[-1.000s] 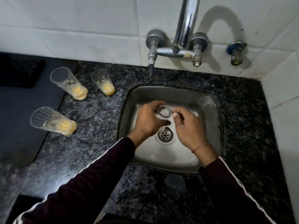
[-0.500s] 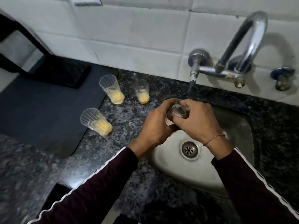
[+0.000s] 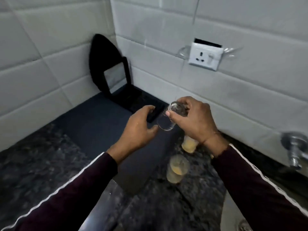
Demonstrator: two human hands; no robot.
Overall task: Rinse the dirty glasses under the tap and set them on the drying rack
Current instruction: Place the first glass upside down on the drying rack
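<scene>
My right hand grips a clear rinsed glass upside down by its base, rim tilted down and left, above the dark drying mat. Just left of the glass hovers my left hand, fingers loosely curled and holding nothing, its thumb close to the rim. Two dirty glasses with yellow residue stand on the granite counter: one below my hands, another partly hidden under my right wrist. A black ridged rack piece lies at the mat's back.
A black stand with a mirror-like panel leans in the tiled corner. A white wall socket sits above my hands. The tap's valve shows at the right edge, and the sink's rim at the bottom right.
I have turned left, away from the sink. The glass has travelled from over the basin to above the mat, and my left hand has let go of it.
</scene>
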